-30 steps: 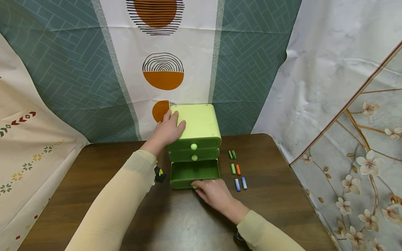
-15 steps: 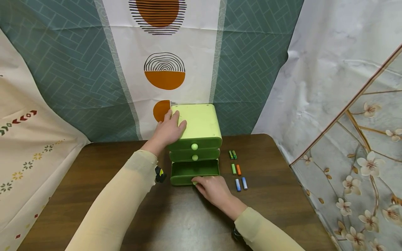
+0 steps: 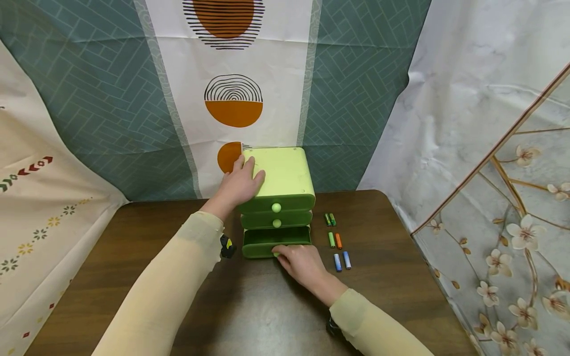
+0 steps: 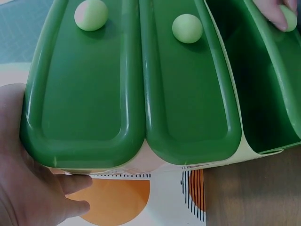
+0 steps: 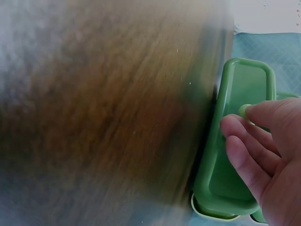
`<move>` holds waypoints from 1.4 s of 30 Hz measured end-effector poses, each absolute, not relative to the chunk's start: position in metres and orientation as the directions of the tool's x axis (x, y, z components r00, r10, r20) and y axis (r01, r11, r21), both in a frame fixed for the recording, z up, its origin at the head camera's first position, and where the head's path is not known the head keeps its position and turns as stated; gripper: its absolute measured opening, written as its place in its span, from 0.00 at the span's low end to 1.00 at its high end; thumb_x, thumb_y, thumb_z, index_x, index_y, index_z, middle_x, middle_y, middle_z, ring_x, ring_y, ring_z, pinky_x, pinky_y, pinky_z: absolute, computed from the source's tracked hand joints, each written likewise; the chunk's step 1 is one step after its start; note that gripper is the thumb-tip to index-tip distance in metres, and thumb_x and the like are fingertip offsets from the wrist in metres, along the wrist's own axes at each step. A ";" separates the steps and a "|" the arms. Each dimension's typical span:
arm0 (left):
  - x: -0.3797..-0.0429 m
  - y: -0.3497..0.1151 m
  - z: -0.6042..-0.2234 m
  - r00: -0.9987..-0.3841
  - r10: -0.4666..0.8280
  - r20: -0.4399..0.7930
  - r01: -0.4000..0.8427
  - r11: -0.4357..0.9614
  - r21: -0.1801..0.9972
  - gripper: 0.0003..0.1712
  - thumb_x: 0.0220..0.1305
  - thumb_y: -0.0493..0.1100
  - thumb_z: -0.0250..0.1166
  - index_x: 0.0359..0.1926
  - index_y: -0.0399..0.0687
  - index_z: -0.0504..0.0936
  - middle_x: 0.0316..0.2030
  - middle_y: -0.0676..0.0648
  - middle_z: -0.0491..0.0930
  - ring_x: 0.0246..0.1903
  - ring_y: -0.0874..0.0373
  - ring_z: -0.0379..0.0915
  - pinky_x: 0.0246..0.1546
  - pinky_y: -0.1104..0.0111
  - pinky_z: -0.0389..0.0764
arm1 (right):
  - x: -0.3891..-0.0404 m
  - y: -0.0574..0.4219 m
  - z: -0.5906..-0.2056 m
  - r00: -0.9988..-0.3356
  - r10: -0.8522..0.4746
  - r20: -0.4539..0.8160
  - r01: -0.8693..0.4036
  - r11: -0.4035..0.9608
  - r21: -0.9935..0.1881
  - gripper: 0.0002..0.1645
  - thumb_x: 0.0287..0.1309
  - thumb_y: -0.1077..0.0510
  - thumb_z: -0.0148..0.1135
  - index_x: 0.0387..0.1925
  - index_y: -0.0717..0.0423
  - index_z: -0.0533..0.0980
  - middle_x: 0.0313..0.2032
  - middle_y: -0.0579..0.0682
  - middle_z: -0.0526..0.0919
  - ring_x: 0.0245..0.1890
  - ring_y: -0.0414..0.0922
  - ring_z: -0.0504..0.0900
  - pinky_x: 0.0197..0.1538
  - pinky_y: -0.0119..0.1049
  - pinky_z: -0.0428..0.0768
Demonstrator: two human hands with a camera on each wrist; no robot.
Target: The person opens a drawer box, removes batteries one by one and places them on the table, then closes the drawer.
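Observation:
A small green cabinet with three drawers [image 3: 282, 173] stands at the back of the table. My left hand [image 3: 240, 184] rests on the left side of its pale green top, fingers spread. Below, my right hand [image 3: 305, 264] pinches the round knob [image 5: 244, 110] of the bottom drawer [image 3: 258, 251] between thumb and fingers. That drawer stands partly pulled out, and the part of its inside that shows holds nothing. The upper drawer [image 4: 84, 80] and middle drawer [image 4: 190, 94] are pushed in, each with a round light green knob.
To the cabinet's right lie batteries in pairs: two dark green ones [image 3: 330, 220], a light green one [image 3: 331, 240] beside an orange one [image 3: 339, 241], and two blue ones [image 3: 342, 261]. Patterned cloth [image 3: 365, 99] hangs behind the wooden table [image 3: 267, 316].
My right hand has moved away from me with the bottom drawer's knob, and the drawer has slid partway in. My left hand has stayed on the cabinet top.

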State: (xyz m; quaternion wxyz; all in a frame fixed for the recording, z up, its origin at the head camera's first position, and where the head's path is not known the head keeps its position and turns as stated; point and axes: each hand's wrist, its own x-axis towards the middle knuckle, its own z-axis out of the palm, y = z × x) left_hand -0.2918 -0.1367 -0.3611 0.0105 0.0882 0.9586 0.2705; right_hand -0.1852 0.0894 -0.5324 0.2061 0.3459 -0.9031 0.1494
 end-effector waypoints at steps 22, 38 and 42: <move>-0.291 -0.136 -0.360 -0.985 0.171 0.033 0.164 0.847 0.505 0.45 0.88 0.64 0.41 0.91 0.43 0.46 0.89 0.35 0.35 0.88 0.40 0.32 0.83 0.36 0.43 | -0.201 0.089 -0.531 -0.725 -0.510 0.463 -0.639 0.749 -0.176 0.11 0.73 0.52 0.76 0.54 0.38 0.91 0.43 0.40 0.94 0.32 0.43 0.90 0.27 0.43 0.84; -0.290 -0.135 -0.360 -0.984 0.175 0.037 0.170 0.848 0.501 0.45 0.88 0.63 0.41 0.91 0.42 0.46 0.89 0.35 0.35 0.88 0.40 0.32 0.83 0.37 0.42 | -0.209 0.087 -0.535 -0.705 -0.490 0.513 -0.633 0.760 -0.144 0.10 0.71 0.53 0.77 0.52 0.39 0.92 0.38 0.41 0.94 0.28 0.43 0.89 0.25 0.42 0.83; -0.291 -0.136 -0.360 -0.984 0.173 0.040 0.170 0.852 0.496 0.44 0.89 0.63 0.41 0.90 0.42 0.46 0.89 0.35 0.36 0.88 0.40 0.33 0.83 0.37 0.43 | -0.212 0.086 -0.533 -0.705 -0.493 0.509 -0.632 0.763 -0.135 0.09 0.72 0.53 0.77 0.51 0.39 0.92 0.37 0.42 0.93 0.28 0.42 0.89 0.25 0.41 0.84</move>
